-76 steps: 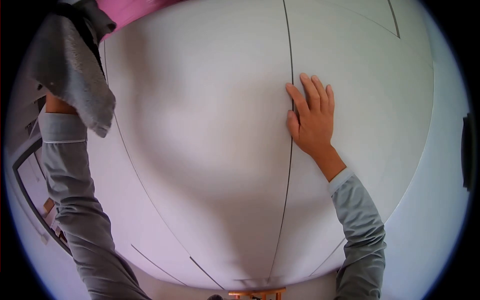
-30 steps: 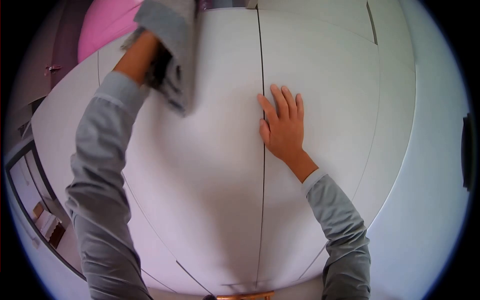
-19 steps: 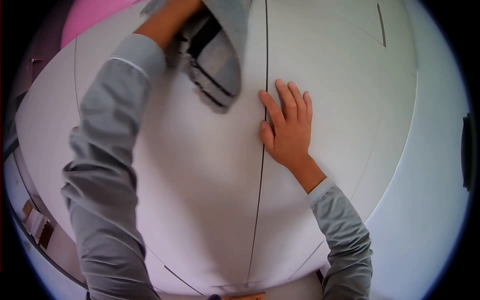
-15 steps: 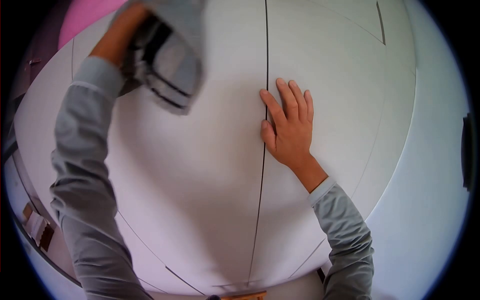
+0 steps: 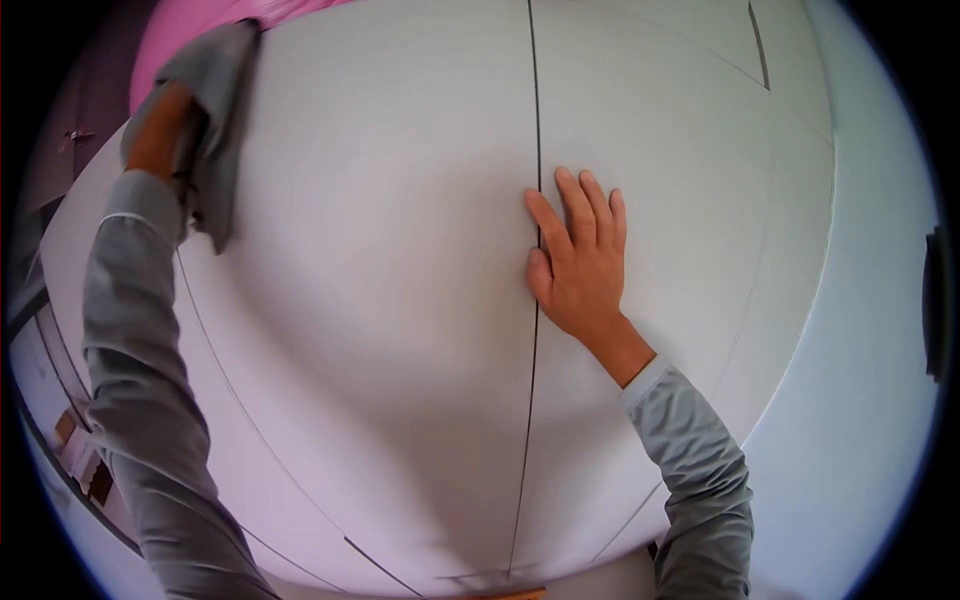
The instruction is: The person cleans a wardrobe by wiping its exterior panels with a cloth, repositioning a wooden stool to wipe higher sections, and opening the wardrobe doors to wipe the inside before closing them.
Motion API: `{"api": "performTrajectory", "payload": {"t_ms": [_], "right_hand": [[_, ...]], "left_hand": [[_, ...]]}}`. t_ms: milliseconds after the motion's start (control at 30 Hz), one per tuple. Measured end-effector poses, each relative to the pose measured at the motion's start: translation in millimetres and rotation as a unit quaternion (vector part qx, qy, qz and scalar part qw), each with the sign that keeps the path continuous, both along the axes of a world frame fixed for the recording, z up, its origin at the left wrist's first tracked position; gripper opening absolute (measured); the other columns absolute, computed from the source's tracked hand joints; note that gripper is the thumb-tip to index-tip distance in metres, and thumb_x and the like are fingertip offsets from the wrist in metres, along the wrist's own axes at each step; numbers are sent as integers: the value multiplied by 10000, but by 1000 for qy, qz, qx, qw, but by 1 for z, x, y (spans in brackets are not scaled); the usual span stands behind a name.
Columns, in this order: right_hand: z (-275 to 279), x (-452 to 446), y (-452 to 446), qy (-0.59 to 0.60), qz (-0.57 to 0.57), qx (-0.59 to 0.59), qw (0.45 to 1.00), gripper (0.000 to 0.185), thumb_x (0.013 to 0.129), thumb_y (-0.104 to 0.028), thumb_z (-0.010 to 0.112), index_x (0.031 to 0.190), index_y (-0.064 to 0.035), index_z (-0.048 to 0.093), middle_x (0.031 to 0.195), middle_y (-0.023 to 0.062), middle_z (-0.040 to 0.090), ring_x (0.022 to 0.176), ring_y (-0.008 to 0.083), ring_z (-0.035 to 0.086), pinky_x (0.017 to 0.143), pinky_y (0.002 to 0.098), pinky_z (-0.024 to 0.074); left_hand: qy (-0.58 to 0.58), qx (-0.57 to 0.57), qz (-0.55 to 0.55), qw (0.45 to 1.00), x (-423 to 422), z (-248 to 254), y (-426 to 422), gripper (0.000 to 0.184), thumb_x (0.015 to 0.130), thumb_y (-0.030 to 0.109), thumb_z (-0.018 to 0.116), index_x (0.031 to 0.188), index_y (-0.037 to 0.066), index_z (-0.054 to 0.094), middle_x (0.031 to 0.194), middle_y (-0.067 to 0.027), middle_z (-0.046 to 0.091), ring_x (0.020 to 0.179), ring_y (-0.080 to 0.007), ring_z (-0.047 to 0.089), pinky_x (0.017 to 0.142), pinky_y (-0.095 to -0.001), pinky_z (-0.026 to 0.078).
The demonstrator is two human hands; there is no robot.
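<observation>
A large white panelled surface (image 5: 400, 250) fills the middle of the view, with a dark vertical seam between its panels. At the upper left, my left hand (image 5: 170, 120) holds a grey cloth (image 5: 215, 85) against the panel's left part; the cloth covers most of the fingers. The cloth hangs in folds, with dark stripes near its lower part. My right hand (image 5: 583, 260) lies flat with fingers spread on the right panel, its index fingertip and thumb at the seam.
Something pink and glossy (image 5: 160, 50) is behind the cloth at the upper left. A pale wall (image 5: 870, 330) runs down the right, with a dark object (image 5: 935, 305) at its edge. An orange-brown wooden piece (image 5: 520, 594) shows at the bottom.
The left hand and cloth swept right across the upper panel, then came back to the far left. The right hand stays spread at the seam.
</observation>
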State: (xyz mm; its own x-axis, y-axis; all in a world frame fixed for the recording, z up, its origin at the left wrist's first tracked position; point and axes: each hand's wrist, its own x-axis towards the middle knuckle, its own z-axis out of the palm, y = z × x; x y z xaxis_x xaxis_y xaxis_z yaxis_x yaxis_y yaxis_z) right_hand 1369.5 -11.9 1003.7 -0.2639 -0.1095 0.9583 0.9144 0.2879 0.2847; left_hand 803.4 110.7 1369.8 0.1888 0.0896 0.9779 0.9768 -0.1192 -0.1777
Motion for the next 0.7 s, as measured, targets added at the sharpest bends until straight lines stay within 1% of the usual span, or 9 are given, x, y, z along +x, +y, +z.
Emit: {"api": "performTrajectory", "payload": {"t_ms": [67, 200, 300, 367, 433, 533, 600, 633, 700], "right_hand": [[0, 0, 1, -6, 7, 2, 1000, 554, 785, -149, 574, 1337, -171, 528, 1465, 123, 396, 1365, 323, 346, 1128, 562, 227], [1, 2, 2, -6, 4, -1, 1000, 551, 779, -150, 572, 1328, -172, 537, 1463, 116, 401, 1368, 322, 343, 1138, 551, 215], [0, 2, 2, -6, 12, -2, 1000, 545, 782, -152, 566, 1326, -170, 539, 1458, 111, 412, 1370, 320, 341, 1140, 546, 214], [0, 4, 2, -12, 18, -5, 1000, 540, 786, -157, 563, 1325, -170, 542, 1460, 109, 412, 1371, 320, 341, 1140, 544, 214], [-1, 6, 2, -13, 24, -6, 1000, 535, 789, -162, 560, 1323, -170, 545, 1462, 107, 412, 1371, 320, 340, 1140, 541, 215], [1, 5, 3, -20, 20, -7, 1000, 526, 797, -173, 554, 1323, -168, 554, 1466, 108, 411, 1371, 319, 343, 1140, 533, 218], [0, 4, 3, -18, 8, 1, 1000, 519, 804, -183, 548, 1323, -162, 563, 1462, 106, 420, 1371, 317, 347, 1139, 527, 220], [1, 4, 4, -18, 8, 1, 1000, 519, 804, -183, 548, 1323, -162, 563, 1462, 106, 420, 1371, 317, 347, 1139, 527, 220], [0, 5, 4, -23, 8, 11, 1000, 522, 806, -184, 545, 1327, -161, 563, 1457, 105, 428, 1370, 315, 349, 1138, 524, 221]], "left_hand": [[57, 44, -5, 997, 76, -9, -15, 473, 980, 410, 446, 1306, 82, 546, 1255, -75, 583, 1093, -194, 555, 961, -313, 434], [162, 93, -62, 980, 243, -33, -42, 463, 955, 428, 457, 1261, 101, 575, 1246, -87, 598, 1105, -221, 564, 974, -343, 436], [218, 113, -93, 965, 328, -53, -49, 456, 936, 442, 465, 1227, 116, 596, 1239, -96, 609, 1115, -241, 571, 984, -366, 438], [242, 122, -104, 957, 362, -61, -47, 452, 924, 451, 471, 1205, 125, 610, 1234, -102, 616, 1121, -254, 575, 990, -382, 439], [259, 126, -109, 951, 373, -65, -43, 449, 911, 460, 476, 1182, 135, 624, 1230, -108, 624, 1128, -268, 580, 997, -397, 440], [280, 126, -88, 948, 362, -60, -38, 444, 892, 474, 484, 1148, 149, 645, 1223, -117, 635, 1137, -288, 587, 1006, -420, 441], [288, 124, -58, 948, 319, -47, -31, 441, 880, 483, 490, 1126, 158, 660, 1218, -123, 643, 1143, -301, 592, 1013, -436, 442], [289, 117, -50, 949, 298, -37, -33, 444, 890, 470, 480, 1148, 149, 646, 1226, -123, 638, 1146, -294, 589, 1010, -427, 441], [280, 105, -6, 954, 207, -14, -26, 451, 909, 443, 460, 1192, 130, 620, 1240, -122, 628, 1151, -280, 584, 1005, -410, 439]]}}
